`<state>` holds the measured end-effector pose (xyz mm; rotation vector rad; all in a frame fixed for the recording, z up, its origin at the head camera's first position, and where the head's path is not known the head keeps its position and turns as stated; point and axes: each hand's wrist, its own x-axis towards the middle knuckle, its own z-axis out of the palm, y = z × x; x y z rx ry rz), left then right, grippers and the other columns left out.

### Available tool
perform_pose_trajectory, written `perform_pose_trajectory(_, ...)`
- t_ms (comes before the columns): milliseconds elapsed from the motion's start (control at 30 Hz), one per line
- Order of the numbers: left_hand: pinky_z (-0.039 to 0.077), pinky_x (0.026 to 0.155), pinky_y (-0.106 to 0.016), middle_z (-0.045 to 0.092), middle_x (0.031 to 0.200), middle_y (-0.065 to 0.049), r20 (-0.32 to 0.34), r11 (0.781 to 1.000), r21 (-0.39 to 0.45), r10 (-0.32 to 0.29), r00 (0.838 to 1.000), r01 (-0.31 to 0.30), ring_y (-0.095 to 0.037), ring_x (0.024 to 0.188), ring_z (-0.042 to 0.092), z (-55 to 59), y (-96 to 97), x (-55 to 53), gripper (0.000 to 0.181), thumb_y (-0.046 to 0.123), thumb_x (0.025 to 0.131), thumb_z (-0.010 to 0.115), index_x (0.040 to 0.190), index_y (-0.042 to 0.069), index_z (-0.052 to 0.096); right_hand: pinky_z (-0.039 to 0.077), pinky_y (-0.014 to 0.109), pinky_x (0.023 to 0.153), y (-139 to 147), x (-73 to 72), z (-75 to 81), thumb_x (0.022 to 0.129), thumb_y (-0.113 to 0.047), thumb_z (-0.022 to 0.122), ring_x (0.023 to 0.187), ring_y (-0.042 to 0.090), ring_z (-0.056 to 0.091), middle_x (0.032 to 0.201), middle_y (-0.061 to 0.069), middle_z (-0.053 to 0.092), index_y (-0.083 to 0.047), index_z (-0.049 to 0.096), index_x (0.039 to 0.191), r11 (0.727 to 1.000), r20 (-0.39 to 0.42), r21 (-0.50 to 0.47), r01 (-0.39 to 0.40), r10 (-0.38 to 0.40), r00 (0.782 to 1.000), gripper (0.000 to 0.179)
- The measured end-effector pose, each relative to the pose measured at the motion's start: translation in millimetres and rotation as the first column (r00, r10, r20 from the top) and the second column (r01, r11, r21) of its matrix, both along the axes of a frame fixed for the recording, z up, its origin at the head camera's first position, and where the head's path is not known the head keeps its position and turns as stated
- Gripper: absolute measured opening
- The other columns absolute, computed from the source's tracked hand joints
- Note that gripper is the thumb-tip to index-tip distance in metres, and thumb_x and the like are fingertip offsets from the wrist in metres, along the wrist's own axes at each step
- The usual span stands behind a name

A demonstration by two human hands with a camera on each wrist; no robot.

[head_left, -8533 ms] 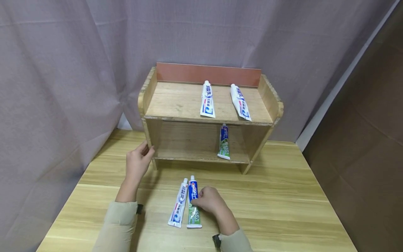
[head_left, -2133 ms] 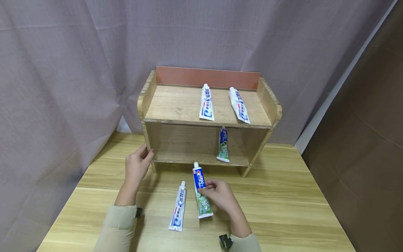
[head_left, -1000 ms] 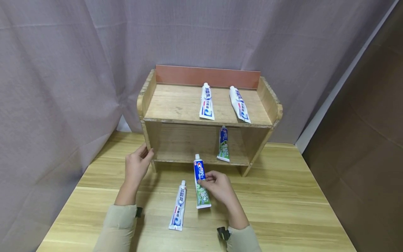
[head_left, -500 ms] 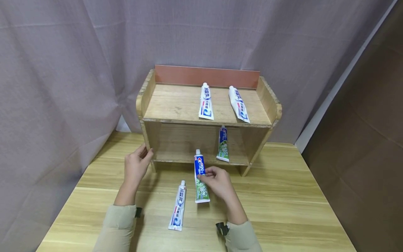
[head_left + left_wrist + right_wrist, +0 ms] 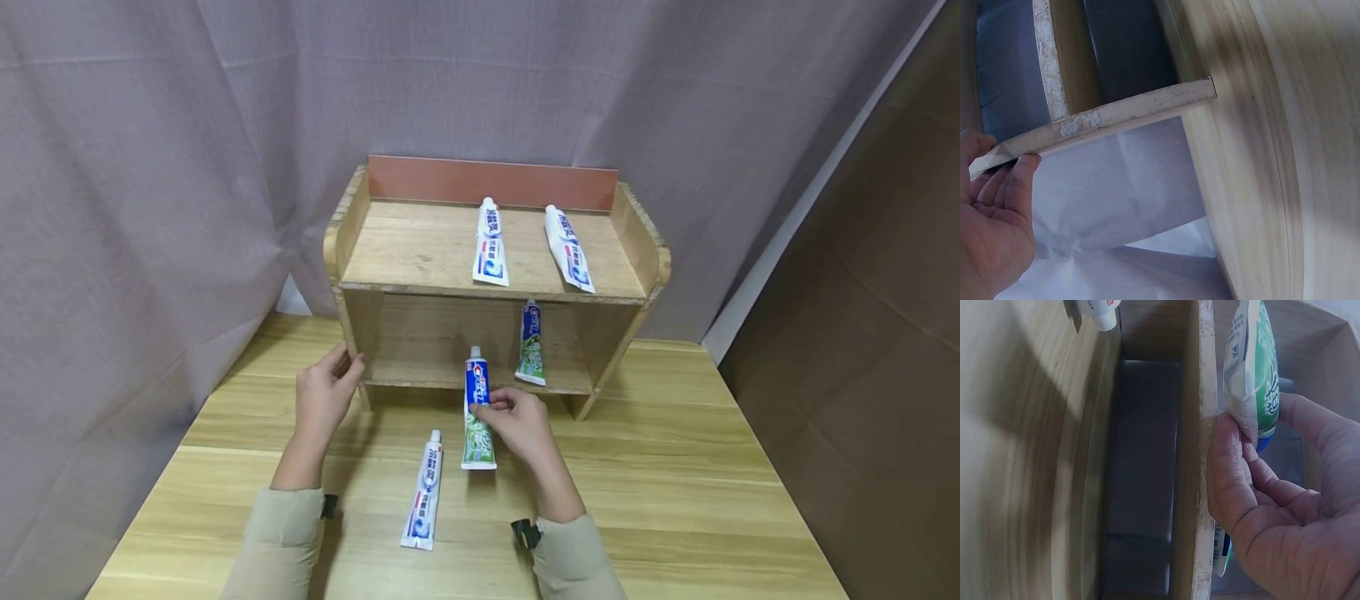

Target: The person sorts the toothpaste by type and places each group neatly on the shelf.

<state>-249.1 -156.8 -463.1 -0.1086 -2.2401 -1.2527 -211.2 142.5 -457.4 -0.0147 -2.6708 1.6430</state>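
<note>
Between the thumb and fingers of my right hand [image 5: 521,423] is a blue-and-green toothpaste tube [image 5: 477,429], cap pointing away. It is held up off the table, its cap end in front of the lower shelf. In the right wrist view the fingers pinch the tube [image 5: 1263,381] by its sides. My left hand [image 5: 325,393] grips the left side panel of the small wooden shelf [image 5: 420,250]; the left wrist view shows thumb and fingers on either side of the panel edge [image 5: 1141,106]. A white toothpaste tube [image 5: 423,492] lies on the table in front.
Two white toothpaste tubes [image 5: 491,242] [image 5: 569,248] lie on the upper shelf, at the middle and right. Another blue-and-green tube [image 5: 531,343] lies on the lower shelf, right of centre. Grey cloth [image 5: 465,75] hangs behind; a brown panel [image 5: 847,250] stands at the right.
My right hand has picked the blue-and-green toothpaste tube up from beside the white one and moved it forward toward the lower shelf, straightening it. My left hand has stayed on the side panel.
</note>
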Motion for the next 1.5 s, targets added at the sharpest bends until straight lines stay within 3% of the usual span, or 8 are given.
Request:
perform_pose_trajectory(433, 0.062, 0.076, -0.029, 0.072, 0.108, -0.021, 0.006, 1.000, 0.005, 0.001, 1.000, -0.001, -0.031, 0.094, 0.074, 0.0, 0.3, 0.6, 0.033, 0.015, 0.095, 0.068, 0.125, 0.003, 0.070, 0.062, 0.031, 0.067, -2, -18.1, 6.3, 0.081, -0.028, 0.084, 0.077, 0.021, 0.068, 0.089, 0.010, 0.072, 0.004, 0.072, 0.103, 1.000, -0.087, -0.005, -0.007, 0.007, 0.996, 0.042)
perform_pose_trajectory(1500, 0.061, 0.077, -0.027, 0.071, 0.108, -0.021, -0.009, 0.999, 0.032, -0.008, 1.000, 0.009, -0.033, 0.095, 0.073, -0.3, 0.4, -0.6, 0.032, 0.012, 0.093, 0.069, 0.123, 0.002, 0.071, 0.062, 0.031, 0.068, -7, -32.7, 13.2, 0.081, -0.031, 0.083, 0.078, 0.021, 0.067, 0.091, 0.010, 0.071, 0.003, 0.071, 0.107, 1.000, -0.064, 0.029, 0.008, -0.006, 0.998, 0.044)
